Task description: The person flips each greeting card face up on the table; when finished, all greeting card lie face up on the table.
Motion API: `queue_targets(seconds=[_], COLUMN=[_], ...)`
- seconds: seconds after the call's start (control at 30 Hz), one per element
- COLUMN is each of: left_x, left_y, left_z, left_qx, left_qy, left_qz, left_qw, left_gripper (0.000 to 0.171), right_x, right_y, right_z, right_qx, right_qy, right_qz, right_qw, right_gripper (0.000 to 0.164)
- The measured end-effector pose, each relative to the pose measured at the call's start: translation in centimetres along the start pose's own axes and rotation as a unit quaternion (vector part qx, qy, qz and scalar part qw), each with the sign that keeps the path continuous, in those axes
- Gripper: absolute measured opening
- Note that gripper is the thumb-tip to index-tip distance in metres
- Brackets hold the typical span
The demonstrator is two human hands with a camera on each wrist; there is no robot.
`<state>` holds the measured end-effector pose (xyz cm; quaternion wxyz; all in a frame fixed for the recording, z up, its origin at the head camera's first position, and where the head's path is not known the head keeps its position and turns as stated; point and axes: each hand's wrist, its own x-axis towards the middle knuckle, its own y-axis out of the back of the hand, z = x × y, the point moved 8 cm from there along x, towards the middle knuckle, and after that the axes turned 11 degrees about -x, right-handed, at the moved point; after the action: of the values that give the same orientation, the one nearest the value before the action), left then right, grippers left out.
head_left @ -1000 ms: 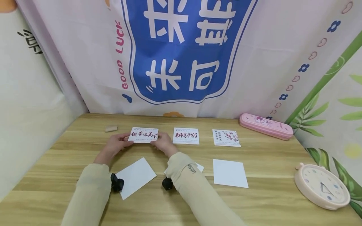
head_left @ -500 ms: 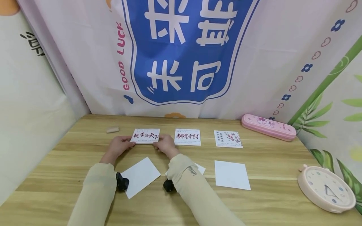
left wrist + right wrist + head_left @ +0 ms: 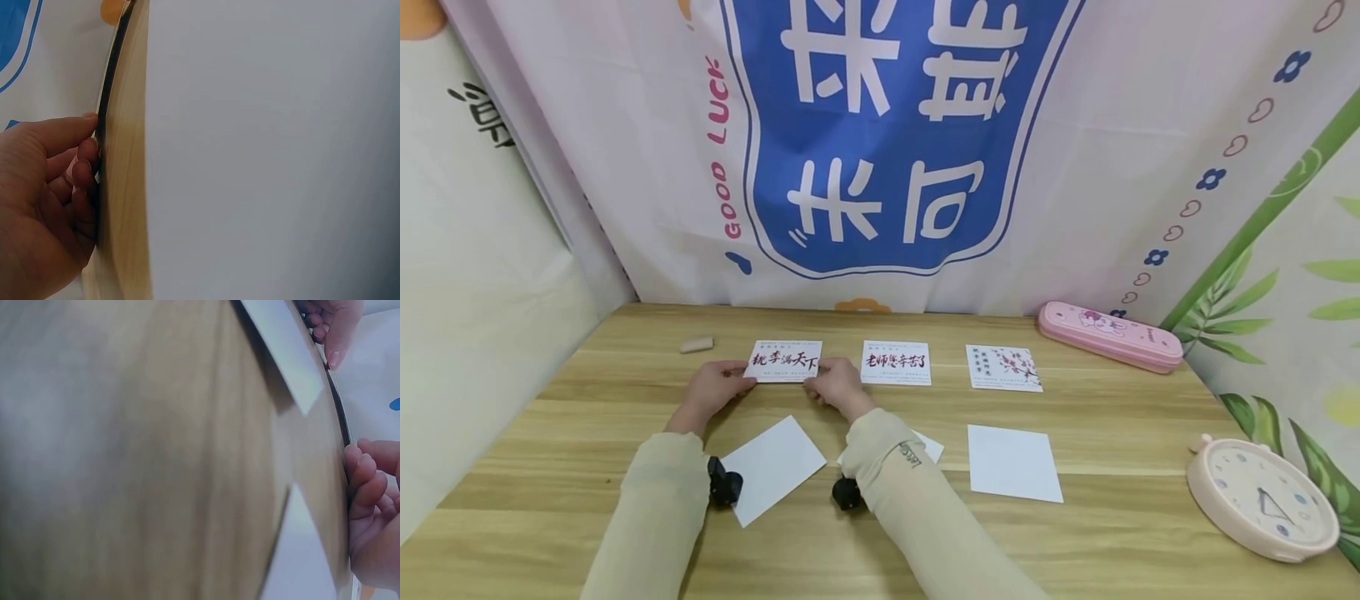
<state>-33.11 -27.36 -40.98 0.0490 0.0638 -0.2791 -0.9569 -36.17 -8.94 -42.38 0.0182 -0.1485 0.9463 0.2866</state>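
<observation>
A white card with dark red brush characters lies at the back left of the table, between my two hands. My left hand pinches its left edge, with the thumb at the near corner. At its right edge, my right hand holds it with bent fingers. Both hands also show in the right wrist view, the left hand at the top and the right hand below it. A large white sheet fills most of the left wrist view, beside the left hand.
Right of my hands lie a second lettered card and a blossom card. Nearer are blank white cards, one partly under my right sleeve. A pink pencil case, a clock and a small beige block stand around.
My left wrist and forearm have shifted slightly to the right. Both hands stay at the lettered card, which keeps its place in the row.
</observation>
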Motion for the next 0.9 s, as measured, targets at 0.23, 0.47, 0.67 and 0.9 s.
queue_targets(seconds=[0.23,0.47,0.67,0.9], left_x=[-0.2,-0.5,-0.6,-1.5], left_y=[0.0,0.3,1.1,2.4], left_z=[-0.1,-0.3,0.0,2.5], left_qx=[-0.002,-0.083,-0.136,-0.139], left_qy=[0.016,0.032,0.048,-0.015], left_qz=[-0.006,0.000,0.006,0.001], left_qw=[0.9998,0.9960,0.9895,0.9901], left_gripper=[0.050,0.051,0.052,0.050], right_x=[-0.4,-0.6,-0.9,-1.7], right_y=[0.1,-0.1,1.0,3.0], right_z=[-0.1,-0.5,-1.9,-3.7], right_qx=[0.029,0.100,0.118,0.142], right_qy=[-0.004,-0.003,0.011,0.028], right_qz=[-0.008,-0.055,-0.065,-0.069], right_qw=[1.000,0.993,0.991,0.987], right_gripper=[0.051,0.062,0.061,0.060])
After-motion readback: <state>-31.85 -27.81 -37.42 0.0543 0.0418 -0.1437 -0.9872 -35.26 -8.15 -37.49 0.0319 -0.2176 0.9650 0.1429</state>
